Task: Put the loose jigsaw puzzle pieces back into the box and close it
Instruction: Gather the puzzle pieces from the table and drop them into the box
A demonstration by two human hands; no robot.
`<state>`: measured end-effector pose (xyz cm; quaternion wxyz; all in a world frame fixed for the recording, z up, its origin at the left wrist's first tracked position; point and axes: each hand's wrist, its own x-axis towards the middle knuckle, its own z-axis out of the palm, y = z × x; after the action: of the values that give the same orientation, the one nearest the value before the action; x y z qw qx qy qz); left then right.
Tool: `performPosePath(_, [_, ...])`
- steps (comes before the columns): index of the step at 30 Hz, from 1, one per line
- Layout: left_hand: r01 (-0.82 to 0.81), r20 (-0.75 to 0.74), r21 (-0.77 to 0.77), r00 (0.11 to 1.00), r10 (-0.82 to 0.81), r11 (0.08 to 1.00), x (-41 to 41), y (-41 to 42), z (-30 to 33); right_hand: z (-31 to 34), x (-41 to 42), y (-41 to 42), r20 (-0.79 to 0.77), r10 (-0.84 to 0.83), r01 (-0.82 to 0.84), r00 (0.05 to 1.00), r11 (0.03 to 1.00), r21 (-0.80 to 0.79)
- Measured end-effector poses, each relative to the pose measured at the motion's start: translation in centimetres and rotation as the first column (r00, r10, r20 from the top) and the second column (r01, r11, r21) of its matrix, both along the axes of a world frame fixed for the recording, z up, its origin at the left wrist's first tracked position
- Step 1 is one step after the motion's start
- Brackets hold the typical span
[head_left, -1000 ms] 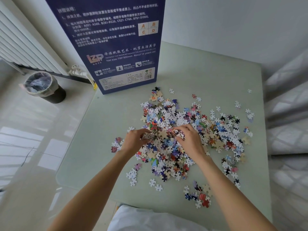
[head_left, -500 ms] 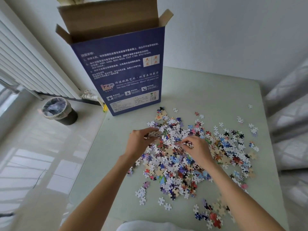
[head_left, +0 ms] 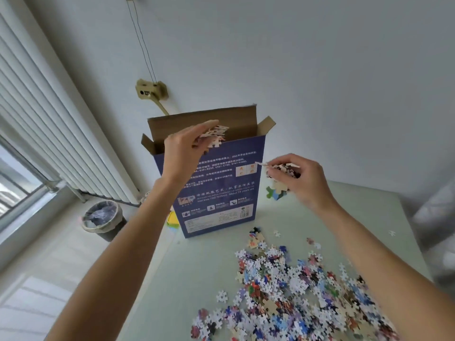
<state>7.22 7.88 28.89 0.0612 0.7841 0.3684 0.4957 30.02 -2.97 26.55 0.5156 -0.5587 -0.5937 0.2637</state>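
Observation:
A tall blue puzzle box (head_left: 221,193) stands upright at the table's far left, its brown top flaps open. My left hand (head_left: 184,148) is raised at the box's open top, shut on a handful of puzzle pieces (head_left: 214,136) right at the opening. My right hand (head_left: 300,180) is lifted to the right of the box, below its top edge, gripping another bunch of pieces (head_left: 283,168); a few dangle beneath it. A big heap of loose pieces (head_left: 295,291) lies on the pale green table (head_left: 187,279) in front of the box.
A bin with a plastic liner (head_left: 103,217) stands on the floor left of the table, under a white radiator (head_left: 49,134). A white wall is behind the box. A few stray pieces (head_left: 391,233) lie near the table's right edge.
Both hands lifted off the heap with pieces in them and rose toward the box; the left one reached its open top. The view tilted upward.

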Motion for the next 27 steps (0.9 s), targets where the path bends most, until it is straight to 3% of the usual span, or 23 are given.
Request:
performPosePath(4, [0.029, -0.206, 0.223, 0.978, 0.018, 0.974, -0.6, 4.0, 0.5, 2.0, -0.1, 3.6, -0.027, 0.002, 0.000, 1.000, 0.998, 0.055])
performPosePath(6, [0.085, -0.338, 0.235, 0.941, -0.001, 0.968, -0.9, 5.0, 0.1, 2.8, -0.3, 5.1, -0.008, -0.024, 0.025, 1.000, 0.994, 0.108])
performPosePath(8, [0.110, -0.419, 0.156, 0.907, -0.035, 0.982, -1.1, 5.7, -0.2, 3.6, -0.6, 7.0, 0.021, -0.060, 0.056, 0.998, 0.985, 0.160])
performPosePath(12, [0.002, -0.494, -0.124, 0.867, -0.064, 0.992, -1.2, 6.2, 0.0, 4.8, -1.7, 10.5, 0.060, -0.092, 0.073, 0.994, 0.962, 0.265])
performPosePath(16, [-0.057, -0.546, -0.321, 0.827, -0.136, 0.945, -1.7, 6.7, 0.3, 5.4, -3.0, 13.4, 0.278, -0.056, -0.053, 0.959, 0.927, 0.370])
performPosePath(22, [-0.065, -0.506, -0.390, 0.848, -0.155, 0.918, -2.5, 6.3, 0.7, 4.6, -4.4, 16.2, 0.627, 0.170, -0.395, 0.760, 0.887, 0.238])
performPosePath(24, [-0.076, -0.500, -0.380, 0.855, -0.135, 0.922, -2.7, 6.0, 0.6, 4.0, -4.6, 16.5, 0.669, 0.204, -0.432, 0.714, 0.881, 0.192])
performPosePath(27, [-0.090, -0.444, -0.369, 0.891, -0.091, 0.925, -3.1, 5.8, 0.2, 2.9, -4.6, 16.8, 0.660, 0.196, -0.387, 0.725, 0.909, 0.156])
